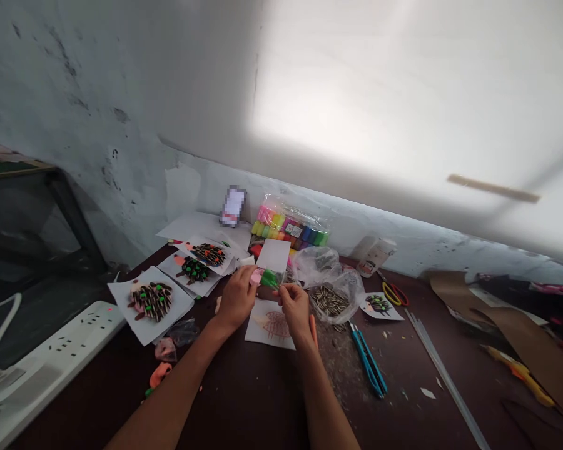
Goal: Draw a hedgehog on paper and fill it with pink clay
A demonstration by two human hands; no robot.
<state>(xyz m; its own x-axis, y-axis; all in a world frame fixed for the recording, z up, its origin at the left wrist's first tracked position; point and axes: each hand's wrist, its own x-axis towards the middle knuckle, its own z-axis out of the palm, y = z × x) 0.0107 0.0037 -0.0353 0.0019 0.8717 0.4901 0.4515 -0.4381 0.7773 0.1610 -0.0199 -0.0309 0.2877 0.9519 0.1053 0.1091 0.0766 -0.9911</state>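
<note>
My left hand [237,296] is closed around one end of a small clear packet of green clay [269,279], with a lump of pink clay [256,275] at its fingertips. The fingers of my right hand [294,305] pinch the packet's other end. Below both hands lies a sheet with a hedgehog drawing [274,325], partly covered by my right hand. An open plastic bag of striped seeds [329,301] sits just right of that hand. To the left are several seed-covered hedgehog pictures [151,301], dotted with green or orange.
A pack of coloured clay [291,228] and a phone [233,206] stand by the wall. Teal-handled tweezers [368,362], scissors [395,294], a white bottle [376,257] and clear glue sticks [443,375] lie or stand rightward. A power strip [51,369] is at left.
</note>
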